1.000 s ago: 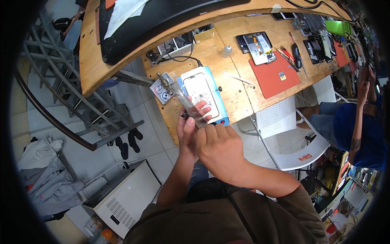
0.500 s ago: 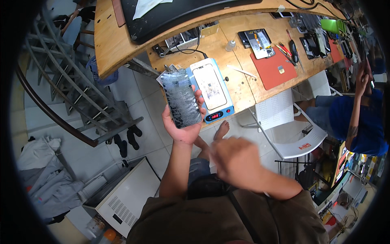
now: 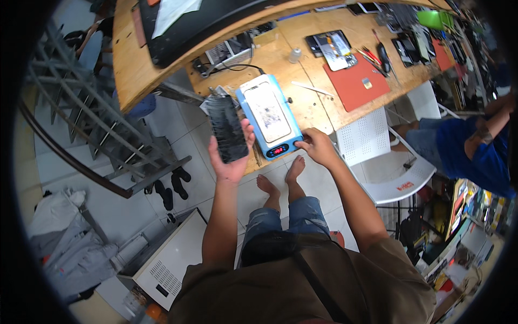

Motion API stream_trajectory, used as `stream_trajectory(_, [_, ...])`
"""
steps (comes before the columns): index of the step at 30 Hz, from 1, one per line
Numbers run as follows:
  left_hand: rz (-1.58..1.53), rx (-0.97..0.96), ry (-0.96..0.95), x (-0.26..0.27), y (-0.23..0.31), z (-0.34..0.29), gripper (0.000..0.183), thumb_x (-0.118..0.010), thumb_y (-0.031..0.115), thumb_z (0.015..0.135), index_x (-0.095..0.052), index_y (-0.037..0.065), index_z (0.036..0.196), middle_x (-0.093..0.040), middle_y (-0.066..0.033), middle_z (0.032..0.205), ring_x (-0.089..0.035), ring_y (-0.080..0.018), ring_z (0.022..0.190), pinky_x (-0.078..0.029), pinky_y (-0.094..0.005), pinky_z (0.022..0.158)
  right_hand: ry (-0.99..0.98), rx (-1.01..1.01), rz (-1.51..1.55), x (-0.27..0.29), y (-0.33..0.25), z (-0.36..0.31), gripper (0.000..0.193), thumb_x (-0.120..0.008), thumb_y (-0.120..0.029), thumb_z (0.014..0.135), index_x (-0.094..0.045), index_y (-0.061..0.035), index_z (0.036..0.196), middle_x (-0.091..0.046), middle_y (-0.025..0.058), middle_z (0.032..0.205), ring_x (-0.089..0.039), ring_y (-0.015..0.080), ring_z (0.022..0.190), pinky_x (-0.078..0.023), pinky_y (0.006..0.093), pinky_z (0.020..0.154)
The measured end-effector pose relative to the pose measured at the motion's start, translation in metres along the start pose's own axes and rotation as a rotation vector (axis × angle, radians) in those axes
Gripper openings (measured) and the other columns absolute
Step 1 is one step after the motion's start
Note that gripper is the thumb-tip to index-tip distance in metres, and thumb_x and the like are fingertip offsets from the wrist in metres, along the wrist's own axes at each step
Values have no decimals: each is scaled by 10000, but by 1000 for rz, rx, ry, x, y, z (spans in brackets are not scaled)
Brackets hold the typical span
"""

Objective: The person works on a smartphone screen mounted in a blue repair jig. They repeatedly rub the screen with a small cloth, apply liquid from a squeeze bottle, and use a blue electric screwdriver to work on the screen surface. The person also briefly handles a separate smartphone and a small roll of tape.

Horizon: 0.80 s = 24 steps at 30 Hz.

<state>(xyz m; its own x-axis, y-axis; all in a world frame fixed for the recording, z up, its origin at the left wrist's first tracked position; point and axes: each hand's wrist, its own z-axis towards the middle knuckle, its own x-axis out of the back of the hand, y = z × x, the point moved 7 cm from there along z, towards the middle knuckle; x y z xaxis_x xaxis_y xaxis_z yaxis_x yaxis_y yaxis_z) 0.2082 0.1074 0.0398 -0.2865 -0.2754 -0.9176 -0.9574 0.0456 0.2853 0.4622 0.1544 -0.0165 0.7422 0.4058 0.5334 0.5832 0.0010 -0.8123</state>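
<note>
My left hand [image 3: 232, 167] holds a smartphone [image 3: 227, 129] with a dark, cracked, crinkled face turned up, the thumb on one long edge and the fingers on the other. Right of it, on the wooden bench, sits a blue heating plate [image 3: 284, 110] with a red-lit display at its near end. A white-framed phone part [image 3: 267, 112] lies flat on the plate. My right hand [image 3: 318, 147] is at the near right corner of the heating plate, thumb and curled fingers closed against it. That hand covers the corner where the red button is.
An orange-red mat [image 3: 353, 89], an opened phone [image 3: 333, 51], screwdrivers [image 3: 383, 56] and a small bottle [image 3: 295, 54] lie along the bench [image 3: 315, 116]. A raised wooden shelf edge [image 3: 127, 70] juts in at the left. A white chair [image 3: 364, 146] and a co-worker in blue [image 3: 469, 148] are to the right.
My right hand has moved from in front of my body up to the near corner of the heating plate. My left hand still holds the phone, now tilted a little differently.
</note>
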Motion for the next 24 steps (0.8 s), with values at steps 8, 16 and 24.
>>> stream_trajectory(8, [6,-70,96,22,-24,9,807,-555,579,901,-487,-44,1411,-552,-249,1384,-496,-378,1326,-358,-457,1158,95,-48,431,18,-59,32,174,-698,-121,938,-687,21,1037,-682,42,820,-623,114,728,-527,268,690])
stream_trajectory(16, [-158,-114,87,31,-34,11,783,-554,568,876,-525,-44,1364,-607,-239,1298,-532,-369,1276,-383,-436,1130,97,33,14,26,-94,33,84,-659,-44,924,-643,15,981,-644,108,779,-629,201,697,-530,339,652])
stream_trajectory(24, [-211,-93,112,43,-38,15,829,-605,602,830,-537,-67,1316,-617,-220,1241,-559,-343,1198,-414,-429,1095,184,218,-512,-6,-160,20,899,-872,-364,680,-490,85,1359,-535,243,1125,-543,400,1076,-500,437,871])
